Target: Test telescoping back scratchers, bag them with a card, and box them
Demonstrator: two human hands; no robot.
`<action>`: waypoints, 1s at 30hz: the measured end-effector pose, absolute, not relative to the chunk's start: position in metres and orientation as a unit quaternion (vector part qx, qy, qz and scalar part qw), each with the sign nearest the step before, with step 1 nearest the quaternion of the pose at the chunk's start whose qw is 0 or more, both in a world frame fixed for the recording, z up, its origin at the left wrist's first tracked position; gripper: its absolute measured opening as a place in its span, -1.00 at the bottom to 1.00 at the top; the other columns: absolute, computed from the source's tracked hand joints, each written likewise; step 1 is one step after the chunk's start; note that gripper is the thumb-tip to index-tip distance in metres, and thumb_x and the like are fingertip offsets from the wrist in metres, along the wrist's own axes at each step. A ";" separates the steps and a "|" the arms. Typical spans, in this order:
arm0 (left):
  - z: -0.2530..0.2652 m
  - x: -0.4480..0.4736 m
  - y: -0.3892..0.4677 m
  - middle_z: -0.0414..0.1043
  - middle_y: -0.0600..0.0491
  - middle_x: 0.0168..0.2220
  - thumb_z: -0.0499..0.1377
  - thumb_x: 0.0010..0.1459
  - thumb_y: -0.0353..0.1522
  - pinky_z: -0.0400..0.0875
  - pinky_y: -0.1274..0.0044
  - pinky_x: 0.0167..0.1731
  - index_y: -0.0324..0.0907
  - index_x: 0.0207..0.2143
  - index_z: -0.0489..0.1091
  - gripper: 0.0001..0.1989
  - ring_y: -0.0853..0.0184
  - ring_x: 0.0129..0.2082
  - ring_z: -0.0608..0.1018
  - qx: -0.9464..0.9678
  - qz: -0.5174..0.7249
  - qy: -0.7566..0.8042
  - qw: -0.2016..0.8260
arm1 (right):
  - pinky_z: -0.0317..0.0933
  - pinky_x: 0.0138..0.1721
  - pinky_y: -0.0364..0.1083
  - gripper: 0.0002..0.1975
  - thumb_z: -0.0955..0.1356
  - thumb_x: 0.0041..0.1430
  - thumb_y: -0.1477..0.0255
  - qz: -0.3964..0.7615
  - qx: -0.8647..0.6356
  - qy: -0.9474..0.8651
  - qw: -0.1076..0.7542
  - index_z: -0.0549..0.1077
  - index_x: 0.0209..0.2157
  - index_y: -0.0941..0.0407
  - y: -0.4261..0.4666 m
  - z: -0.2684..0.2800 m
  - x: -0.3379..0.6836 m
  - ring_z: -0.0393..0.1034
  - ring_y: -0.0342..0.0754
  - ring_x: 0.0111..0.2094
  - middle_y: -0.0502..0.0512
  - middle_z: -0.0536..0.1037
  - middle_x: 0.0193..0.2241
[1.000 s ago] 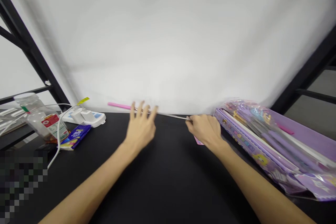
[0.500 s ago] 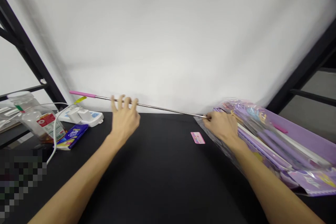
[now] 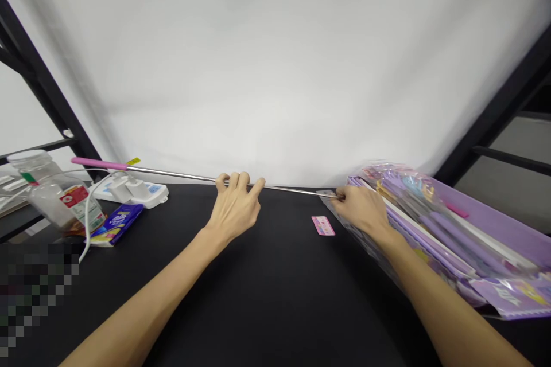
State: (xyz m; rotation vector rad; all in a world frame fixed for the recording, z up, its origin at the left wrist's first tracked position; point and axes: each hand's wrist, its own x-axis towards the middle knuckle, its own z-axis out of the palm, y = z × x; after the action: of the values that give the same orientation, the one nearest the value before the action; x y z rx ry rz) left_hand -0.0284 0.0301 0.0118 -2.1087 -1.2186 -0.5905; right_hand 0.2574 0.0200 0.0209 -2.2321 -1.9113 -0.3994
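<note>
A long thin metal rod (image 3: pixel 172 174) with a pink handle at its left end stretches sideways, tilted slightly down to the right, in front of the wall. My left hand (image 3: pixel 236 205) is closed on the shaft near its middle, fingers curled over the top. At the shaft's right end my right hand (image 3: pixel 363 210) grips it in a fist, hiding the tip. A small pink printed card (image 3: pixel 322 226) lies on the black table (image 3: pixel 275 287), below and left of my right hand. Beneath that hand is a clear plastic wrapper (image 3: pixel 365 243).
On the right stands a purple box (image 3: pixel 491 215) with long plastic-wrapped purple items. Left of me are a clear jar (image 3: pixel 69 206), a white power strip (image 3: pixel 148 194) with plugs, a white cable (image 3: pixel 87 215) and a blue packet (image 3: pixel 118 222). A white wall (image 3: pixel 275 69) rises behind the table.
My left hand has moved right along with the shaft, its fingers now curled closer around it. The pink handle sits lower and farther left. My right hand stays nearly in place.
</note>
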 end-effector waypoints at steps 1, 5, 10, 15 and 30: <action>0.011 -0.024 0.027 0.29 -0.12 -0.19 0.04 0.20 -0.43 0.12 0.18 -0.04 -0.10 0.08 0.33 -0.61 0.11 -0.15 0.35 -0.808 -0.226 -0.454 0.301 | -0.03 -0.46 -0.05 -0.64 0.21 0.20 0.32 -0.132 -0.752 -0.639 0.093 0.62 -0.41 0.06 0.018 0.022 0.251 0.51 0.13 -0.34 0.22 0.63 -0.42; 0.006 -0.010 0.011 0.30 -0.17 -0.10 0.06 0.18 -0.44 0.16 0.20 -0.03 -0.12 0.27 0.16 -0.42 0.08 -0.06 0.36 -0.864 -0.212 -0.377 0.260 | 0.05 -0.42 -0.06 -0.69 0.25 0.17 0.32 -0.136 -0.733 -0.656 0.114 0.64 -0.34 0.03 0.007 0.021 0.211 0.52 0.12 -0.36 0.19 0.65 -0.41; 0.014 -0.033 0.014 0.33 -0.14 0.08 0.08 0.19 -0.48 0.14 0.27 0.14 -0.13 0.32 0.07 -0.36 0.14 0.10 0.33 -0.890 -0.213 -0.289 0.281 | 0.10 -0.40 -0.07 -0.68 0.24 0.20 0.34 -0.123 -0.716 -0.679 0.107 0.63 -0.33 0.05 0.007 0.017 0.212 0.54 0.10 -0.33 0.20 0.65 -0.39; 0.018 -0.061 0.034 0.45 -0.14 -0.29 0.04 0.21 -0.46 0.23 0.13 -0.05 -0.24 -0.12 0.43 -0.76 0.03 -0.15 0.43 -0.746 -0.246 -0.513 0.346 | 0.08 -0.42 -0.07 -0.72 0.25 0.14 0.38 -0.118 -0.751 -0.644 0.090 0.62 -0.38 0.07 0.012 0.022 0.229 0.54 0.13 -0.31 0.22 0.65 -0.38; 0.012 -0.035 0.023 0.38 -0.06 -0.26 0.02 0.25 -0.44 0.20 0.27 -0.19 -0.18 -0.18 0.36 -0.84 0.11 -0.22 0.40 -0.802 -0.200 -0.464 0.317 | 0.02 -0.41 -0.03 -0.70 0.25 0.19 0.35 -0.177 -0.685 -0.699 0.102 0.62 -0.35 0.09 0.008 0.026 0.201 0.53 0.13 -0.37 0.23 0.65 -0.42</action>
State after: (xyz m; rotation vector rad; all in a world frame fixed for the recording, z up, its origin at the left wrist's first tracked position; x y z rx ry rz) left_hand -0.0351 0.0226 0.0116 -2.1115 -1.2219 -0.5265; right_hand 0.2010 0.0078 0.0256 -2.0217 -2.0649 -0.5219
